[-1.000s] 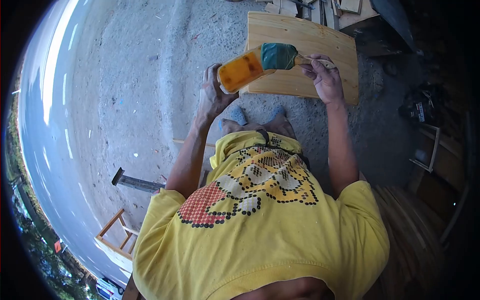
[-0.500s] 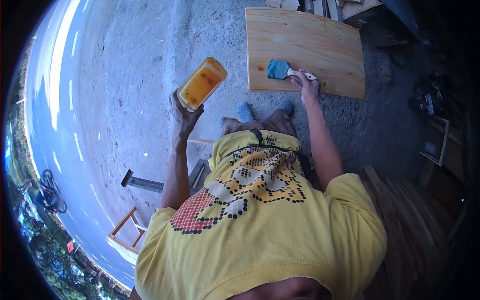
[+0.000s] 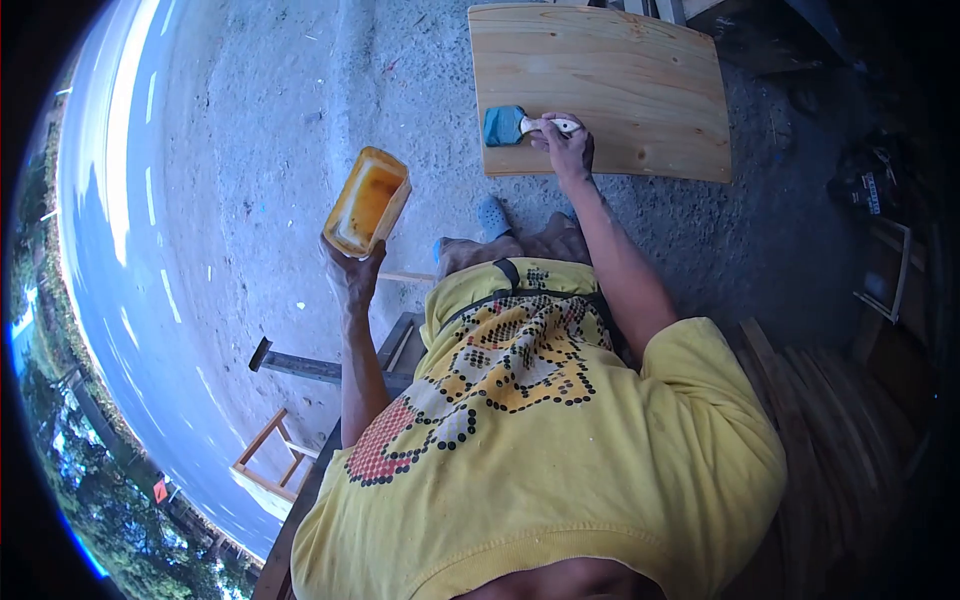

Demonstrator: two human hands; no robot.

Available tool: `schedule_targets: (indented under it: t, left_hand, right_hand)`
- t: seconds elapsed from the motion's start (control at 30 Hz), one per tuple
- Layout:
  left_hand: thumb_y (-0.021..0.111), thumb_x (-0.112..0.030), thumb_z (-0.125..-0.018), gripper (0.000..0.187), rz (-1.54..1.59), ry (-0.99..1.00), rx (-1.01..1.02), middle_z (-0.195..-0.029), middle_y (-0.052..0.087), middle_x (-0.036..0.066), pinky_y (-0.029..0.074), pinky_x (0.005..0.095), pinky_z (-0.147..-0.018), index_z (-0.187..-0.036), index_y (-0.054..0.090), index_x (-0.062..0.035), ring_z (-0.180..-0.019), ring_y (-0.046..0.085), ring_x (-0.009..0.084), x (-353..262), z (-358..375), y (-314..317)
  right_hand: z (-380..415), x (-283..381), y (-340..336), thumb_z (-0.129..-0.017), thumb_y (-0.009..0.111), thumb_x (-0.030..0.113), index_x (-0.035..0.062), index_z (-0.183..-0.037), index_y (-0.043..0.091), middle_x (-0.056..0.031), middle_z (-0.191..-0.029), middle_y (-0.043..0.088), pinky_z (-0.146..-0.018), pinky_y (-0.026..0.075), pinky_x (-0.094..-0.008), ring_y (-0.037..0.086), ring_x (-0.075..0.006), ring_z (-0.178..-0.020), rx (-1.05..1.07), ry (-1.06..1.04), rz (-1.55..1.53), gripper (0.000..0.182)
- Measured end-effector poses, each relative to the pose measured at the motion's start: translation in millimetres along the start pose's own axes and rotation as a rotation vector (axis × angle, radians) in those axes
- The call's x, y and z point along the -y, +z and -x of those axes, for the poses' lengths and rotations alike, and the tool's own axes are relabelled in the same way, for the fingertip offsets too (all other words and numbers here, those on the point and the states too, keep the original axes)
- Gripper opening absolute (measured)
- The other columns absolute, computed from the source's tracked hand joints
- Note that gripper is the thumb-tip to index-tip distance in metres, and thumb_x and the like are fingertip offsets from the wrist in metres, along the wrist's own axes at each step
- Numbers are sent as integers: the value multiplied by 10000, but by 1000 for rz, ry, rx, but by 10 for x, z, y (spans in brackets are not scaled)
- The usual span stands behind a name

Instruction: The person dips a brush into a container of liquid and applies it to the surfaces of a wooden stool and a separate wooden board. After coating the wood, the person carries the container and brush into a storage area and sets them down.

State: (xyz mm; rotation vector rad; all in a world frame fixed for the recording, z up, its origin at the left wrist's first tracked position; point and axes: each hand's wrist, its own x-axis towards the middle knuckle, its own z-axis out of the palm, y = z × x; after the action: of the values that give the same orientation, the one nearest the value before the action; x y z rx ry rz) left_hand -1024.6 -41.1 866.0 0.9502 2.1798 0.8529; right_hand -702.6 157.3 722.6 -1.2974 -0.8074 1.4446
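Note:
My right hand [image 3: 568,150] is closed round the pale handle of a wide paintbrush [image 3: 504,126]. The brush's blue-green head lies over the near left part of a light wooden panel [image 3: 610,75] with visible grain and knots. Off to the left, my left hand [image 3: 352,268] grips the near end of a rectangular plastic container [image 3: 368,202]. Amber-yellow liquid or residue shows inside it, with darker patches. The container is held apart from the panel, over the ground.
Rough concrete ground [image 3: 270,150] stretches left towards a road [image 3: 120,230]. A small wooden frame [image 3: 268,450] and a metal bar [image 3: 300,362] lie at lower left. Stacked boards [image 3: 820,430] are at lower right. Dark equipment [image 3: 865,190] stands at the right edge.
My right hand and the brush have moved left, towards the panel's left edge. My left hand has drawn the container left and closer to me. The camera view has shifted slightly.

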Motion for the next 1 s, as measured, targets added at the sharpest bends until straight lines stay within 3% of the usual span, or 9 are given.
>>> schedule_targets:
  t: [0.07,0.13,0.17,0.2,0.27,0.33,0.67,0.97,1.0]
  left_hand:
    - [863,-218,-724,774,33,16,0,-1148,616,191,580,384,-781,-1328,437,9,-963,681,263,105,16,75]
    - [876,-236,-728,805,-112,248,-113,-1173,608,181,577,376,-786,-1349,427,8,-970,665,251,57,18,180]
    - [890,-249,-722,846,35,109,-63,-1228,592,178,545,399,-895,-1374,415,6,-1082,624,274,24,58,231]
    - [897,-239,-719,887,51,173,-64,-1301,557,177,491,415,-1010,-1406,393,6,-1187,574,284,63,34,270]
    - [886,-175,-722,944,81,128,-64,-1406,495,183,431,425,-1098,-1475,344,-2,-1300,503,298,146,-13,374]
    - [883,-173,-736,953,129,88,-92,-1455,468,174,367,443,-1150,-1506,344,-17,-1355,454,308,-217,136,494]
    - [871,-149,-774,954,13,75,-159,-1490,423,171,359,451,-1156,-1538,312,-36,-1367,424,307,-598,383,716]
    - [885,-207,-752,979,-22,-1,-234,-1471,448,177,356,481,-1157,-1536,323,-44,-1351,441,335,-609,430,683]
    - [885,-207,-752,979,-22,-1,-230,-1471,448,177,356,481,-1157,-1536,323,-44,-1351,441,335,-598,424,661]
  right_hand:
    - [-43,70,-273,-972,664,120,-12,-1082,652,-151,-1010,723,-695,650,-324,746,-222,-846,24,-24,47,172]
    - [-114,189,-636,-970,673,135,-9,-1084,651,-154,-1028,721,-707,652,-325,745,-220,-863,-1,-75,71,185]
    - [-144,273,-858,-966,672,128,-7,-1088,651,-157,-1040,719,-717,652,-325,747,-230,-887,-6,-36,85,184]
    - [-184,340,-1069,-966,672,128,-7,-1088,651,-157,-1040,719,-717,652,-325,747,-230,-887,-25,-41,85,184]
    - [-255,447,-1518,-961,669,117,-7,-1092,651,-157,-1049,718,-719,652,-322,749,-241,-903,-59,-53,117,181]
    - [-337,565,-1963,-962,658,102,-12,-1096,648,-156,-1056,717,-720,652,-322,749,-249,-916,-69,-45,138,176]
    - [-682,1043,-3829,-982,634,97,-3,-1156,615,-163,-1091,714,-750,648,-348,743,-265,-966,-140,-37,228,203]
    - [-675,1348,-4565,-975,649,157,34,-1156,635,-161,-1086,723,-759,615,-354,743,-270,-906,-326,-76,308,220]
    - [-548,1481,-4435,-959,657,159,48,-1141,647,-163,-1075,718,-761,598,-374,732,-297,-900,-404,-199,712,214]
